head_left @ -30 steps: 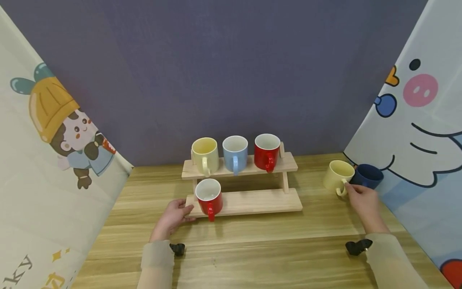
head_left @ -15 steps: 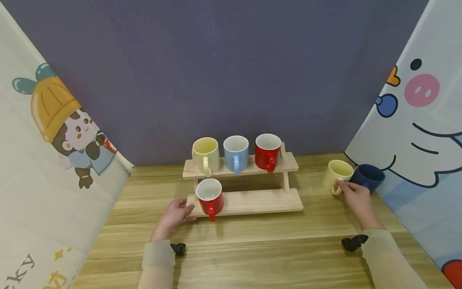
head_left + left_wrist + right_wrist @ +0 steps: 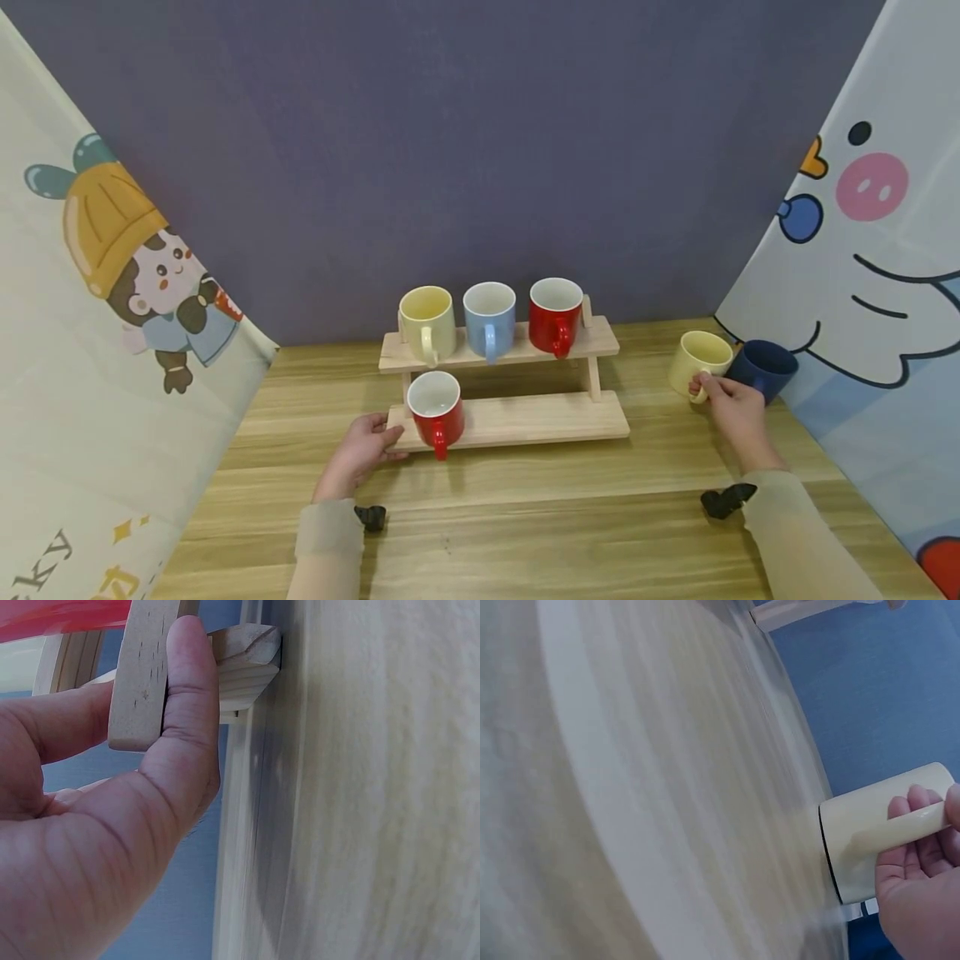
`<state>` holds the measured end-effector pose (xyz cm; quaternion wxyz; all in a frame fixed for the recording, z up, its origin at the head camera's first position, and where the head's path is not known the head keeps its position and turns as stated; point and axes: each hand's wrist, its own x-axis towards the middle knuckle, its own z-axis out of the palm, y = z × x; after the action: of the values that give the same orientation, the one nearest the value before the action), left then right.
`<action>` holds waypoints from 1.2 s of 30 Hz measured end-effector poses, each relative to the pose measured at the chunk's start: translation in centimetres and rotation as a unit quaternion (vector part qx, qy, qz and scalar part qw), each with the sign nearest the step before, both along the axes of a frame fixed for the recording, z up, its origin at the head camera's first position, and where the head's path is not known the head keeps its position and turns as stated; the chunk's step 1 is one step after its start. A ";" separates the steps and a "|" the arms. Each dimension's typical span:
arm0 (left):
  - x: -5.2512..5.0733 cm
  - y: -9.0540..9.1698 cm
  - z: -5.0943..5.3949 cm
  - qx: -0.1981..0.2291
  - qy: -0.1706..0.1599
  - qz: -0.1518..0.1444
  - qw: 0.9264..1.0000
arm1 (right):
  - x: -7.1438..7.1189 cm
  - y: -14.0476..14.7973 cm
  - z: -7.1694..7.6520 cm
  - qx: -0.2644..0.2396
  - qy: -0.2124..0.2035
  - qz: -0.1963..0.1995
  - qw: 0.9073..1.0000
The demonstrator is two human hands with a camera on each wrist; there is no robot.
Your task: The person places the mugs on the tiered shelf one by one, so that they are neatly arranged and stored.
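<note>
My right hand grips the handle of a yellow mug at the right of the table; in the right wrist view its fingers pass through the handle of the upright mug. Just beside it is a dark blue mug. My left hand holds the left end of the lower board of a two-tier wooden rack. From the left wrist view, thumb and fingers pinch the board's end. A red mug sits on that lower board, near the left hand.
On the rack's upper board stand a yellow mug, a light blue mug and a red mug, handles toward me. Behind rises a dark wall. Printed cloths hang at left and right.
My right hand has shifted slightly left and taken a fuller grip on the yellow mug's handle, which has turned a little. The left hand and the rack have stayed put.
</note>
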<state>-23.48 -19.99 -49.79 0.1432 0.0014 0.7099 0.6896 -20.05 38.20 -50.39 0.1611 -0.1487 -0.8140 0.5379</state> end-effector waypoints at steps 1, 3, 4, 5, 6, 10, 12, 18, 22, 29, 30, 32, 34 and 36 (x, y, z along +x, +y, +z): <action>0.0 0.0 0.0 -0.001 0.000 0.000 1.000 | 0.1 -0.1 -0.1 -0.004 0.004 -0.005 1.000; 0.0 0.0 -0.1 -0.002 0.001 -0.001 1.000 | 0.1 -0.3 -0.1 -0.019 0.015 -0.014 1.000; 0.0 0.0 -0.1 -0.001 0.001 0.000 1.000 | 0.2 -0.5 -0.2 -0.029 0.019 -0.019 0.999; -0.1 0.0 -0.2 0.000 0.001 0.000 1.000 | 0.2 -0.6 -0.1 -0.040 0.024 -0.021 0.999; -0.1 -0.1 -0.2 0.002 0.001 0.000 1.000 | 0.3 -0.8 -0.1 -0.053 0.028 -0.024 0.998; -0.2 -0.1 -0.3 0.005 -0.002 0.001 1.000 | 0.7 -1.5 0.3 -0.057 0.030 -0.041 0.997; -0.3 -0.1 -0.3 0.003 0.000 0.002 1.000 | 1.1 -1.9 0.7 -0.045 0.033 -0.044 0.998; -0.4 0.0 -0.3 0.001 0.000 0.009 1.000 | 2.2 -3.5 2.2 -0.035 0.062 -0.040 0.997; -0.3 0.0 -0.4 0.000 0.000 0.011 1.000 | 2.9 -4.8 3.0 -0.027 0.077 -0.031 0.996; -0.3 0.0 -0.4 0.001 -0.001 0.009 1.000 | 4.1 -6.8 4.4 -0.027 0.097 -0.025 0.995; -0.3 0.0 -0.4 0.001 -0.001 0.009 1.000 | 4.2 -7.1 4.6 -0.029 0.098 -0.024 0.994; -0.3 0.0 -0.4 -0.002 0.000 0.009 1.000 | 4.6 -7.7 5.0 -0.027 0.097 -0.021 0.995; -0.2 0.1 -0.3 -0.003 -0.001 0.011 1.000 | 4.9 -8.3 5.3 -0.025 0.095 -0.017 0.995; -0.2 0.0 -0.3 -0.005 0.000 0.008 1.000 | 5.3 -8.9 5.5 -0.023 0.095 -0.016 0.995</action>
<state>-23.69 -19.96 -50.06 0.1375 -0.0045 0.7134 0.6872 -14.80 29.30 -44.85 0.2427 -0.1136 -0.7800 0.5655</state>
